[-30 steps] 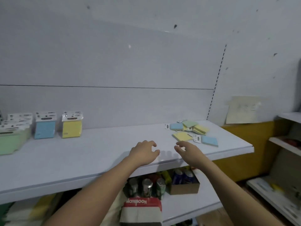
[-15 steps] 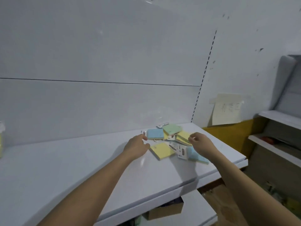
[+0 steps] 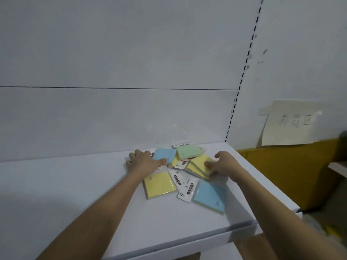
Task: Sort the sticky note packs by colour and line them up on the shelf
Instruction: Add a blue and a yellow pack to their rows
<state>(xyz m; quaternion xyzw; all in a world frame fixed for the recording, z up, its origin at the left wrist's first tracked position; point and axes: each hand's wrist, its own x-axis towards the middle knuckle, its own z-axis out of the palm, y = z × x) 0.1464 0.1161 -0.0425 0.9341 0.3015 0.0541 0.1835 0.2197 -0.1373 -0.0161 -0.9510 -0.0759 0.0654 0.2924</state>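
The sticky note packs lie in a loose, unsorted heap near the right end of the white shelf (image 3: 75, 194), close to the back panel (image 3: 112, 53). At the back sit a blue pack (image 3: 165, 155) and a green pack (image 3: 188, 151), partly overlapping; in front of them a yellow stack (image 3: 197, 165) leans across white header cards. Nearer the front edge lie a single yellow pack (image 3: 159, 184) and a second blue pack (image 3: 209, 197), apart from each other with a header card between them.

The left hand (image 3: 143, 162) rests spread and flat on the shelf at the heap's left side, thumb touching the near edge of the rear blue pack; it grips nothing. The right hand (image 3: 222, 164) has its fingers curled onto the right side of the yellow stack; whether they have closed on it is blurred, so I cannot tell.

The step in hand looks like gathering the pile and picking out one colour, probably yellow. The next move calls for pinching that stack firmly, since the wrapped packs may slide over one another, and lifting it free without dragging the green pack along.
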